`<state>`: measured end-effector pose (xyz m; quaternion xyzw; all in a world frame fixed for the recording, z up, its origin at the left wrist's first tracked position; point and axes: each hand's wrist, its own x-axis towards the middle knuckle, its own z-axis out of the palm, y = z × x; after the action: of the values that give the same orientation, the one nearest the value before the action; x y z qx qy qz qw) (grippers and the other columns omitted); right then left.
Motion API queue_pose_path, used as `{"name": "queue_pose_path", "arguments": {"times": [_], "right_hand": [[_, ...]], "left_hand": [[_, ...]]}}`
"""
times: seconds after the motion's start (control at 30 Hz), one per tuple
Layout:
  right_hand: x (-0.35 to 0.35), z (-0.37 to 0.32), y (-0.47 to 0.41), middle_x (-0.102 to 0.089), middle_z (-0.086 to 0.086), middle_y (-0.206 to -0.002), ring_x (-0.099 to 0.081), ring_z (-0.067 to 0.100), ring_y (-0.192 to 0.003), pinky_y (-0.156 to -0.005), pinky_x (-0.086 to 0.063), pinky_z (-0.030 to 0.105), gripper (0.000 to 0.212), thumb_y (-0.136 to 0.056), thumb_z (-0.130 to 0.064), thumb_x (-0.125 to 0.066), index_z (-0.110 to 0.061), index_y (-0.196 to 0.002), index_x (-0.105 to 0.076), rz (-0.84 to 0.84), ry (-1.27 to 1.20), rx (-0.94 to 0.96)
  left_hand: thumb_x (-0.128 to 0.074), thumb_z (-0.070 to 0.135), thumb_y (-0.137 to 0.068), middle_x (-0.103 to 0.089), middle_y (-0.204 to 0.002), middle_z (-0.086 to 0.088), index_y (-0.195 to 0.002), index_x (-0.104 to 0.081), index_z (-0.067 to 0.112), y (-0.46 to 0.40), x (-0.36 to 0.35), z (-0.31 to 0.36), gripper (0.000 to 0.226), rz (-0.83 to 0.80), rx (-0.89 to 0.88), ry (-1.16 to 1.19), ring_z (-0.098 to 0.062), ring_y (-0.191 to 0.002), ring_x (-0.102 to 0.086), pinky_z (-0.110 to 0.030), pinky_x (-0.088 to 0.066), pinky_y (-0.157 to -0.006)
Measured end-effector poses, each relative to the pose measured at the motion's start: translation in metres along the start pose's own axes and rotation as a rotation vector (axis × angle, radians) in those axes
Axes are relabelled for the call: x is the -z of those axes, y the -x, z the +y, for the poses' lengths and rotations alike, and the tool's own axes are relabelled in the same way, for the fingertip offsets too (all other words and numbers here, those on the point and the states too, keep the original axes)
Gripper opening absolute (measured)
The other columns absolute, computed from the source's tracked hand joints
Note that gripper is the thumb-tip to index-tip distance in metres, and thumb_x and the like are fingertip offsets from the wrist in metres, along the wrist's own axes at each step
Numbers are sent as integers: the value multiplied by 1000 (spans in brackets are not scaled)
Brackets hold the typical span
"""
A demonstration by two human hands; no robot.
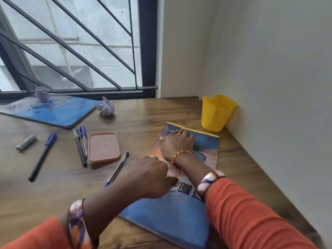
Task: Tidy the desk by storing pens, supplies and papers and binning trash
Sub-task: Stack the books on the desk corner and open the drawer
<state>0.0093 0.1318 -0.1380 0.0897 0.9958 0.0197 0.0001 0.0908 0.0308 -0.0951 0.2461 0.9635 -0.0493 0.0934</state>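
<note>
Fig.: right hand [177, 141] flat, fingers straight, pressing notebook [206, 143]; left hand [152, 178] curled, pinching its near cover. Notebook long axis runs 12–6; yellow cup [216, 114] at 1 o'clock.

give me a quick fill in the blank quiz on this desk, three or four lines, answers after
1. The pen holder in the desk's corner is ____ in colour.
2. The right hand rests flat on a ____.
3. One crumpled paper ball lies on the desk; the other sits on the blue ____.
4. The pink container has its ____ on.

Answers: yellow; notebook; folder; lid
</note>
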Motion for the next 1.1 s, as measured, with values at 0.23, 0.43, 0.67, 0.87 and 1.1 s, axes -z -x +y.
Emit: {"name": "queue_pose_path", "arguments": {"times": [0.23, 0.43, 0.67, 0.87, 1.1], "right_hand": [[20, 24, 3, -58, 16, -122, -51, 32, -114, -85, -44, 35, 49, -99, -40, -28, -7, -117, -59, 50, 127, 191], [22, 64, 36, -60, 17, -117, -55, 32, -110, -79, -45, 35, 50, -98, -43, -32, -6, -110, -62, 102, 150, 216], [23, 91, 76, -64, 11, -109, -59, 29, -103, -67, -36, 32, 45, -101, -35, -28, -9, -106, -65, 94, 259, 292], [31, 108, 108, -61, 11, -116, -57, 29, -106, -76, -46, 37, 44, -101, -36, -27, -12, -112, -62, 32, 285, 285], [31, 106, 127, -63, 14, -109, -59, 30, -101, -65, -33, 31, 49, -99, -40, -27, -8, -106, -64, 63, 190, 301]], "left_hand": [[-31, 67, -87, -63, -109, -16, -65, -51, 8, 4, 10, 15, 66, -73, -19, 31, -30, -104, -57, -28, -28, -62], [-36, 54, -93, -62, -117, -18, -103, -60, 2, -30, 10, 16, 58, -75, -64, -22, -33, -110, -56, -34, -44, -83], [-35, 44, -96, -39, -140, -27, -116, -58, 4, -57, 0, 29, 51, -101, -92, -76, -37, -130, -37, -39, -39, -102], [-35, 33, -97, 17, -154, -21, -146, -10, -1, -70, -8, 43, 64, -195, -44, 83, -43, -141, 14, -53, -5, -117], [-32, 22, -94, 9, -158, -2, -149, -9, 27, -94, -16, 42, 59, -89, -70, 300, -28, -145, 14, -62, 8, -110]]}}
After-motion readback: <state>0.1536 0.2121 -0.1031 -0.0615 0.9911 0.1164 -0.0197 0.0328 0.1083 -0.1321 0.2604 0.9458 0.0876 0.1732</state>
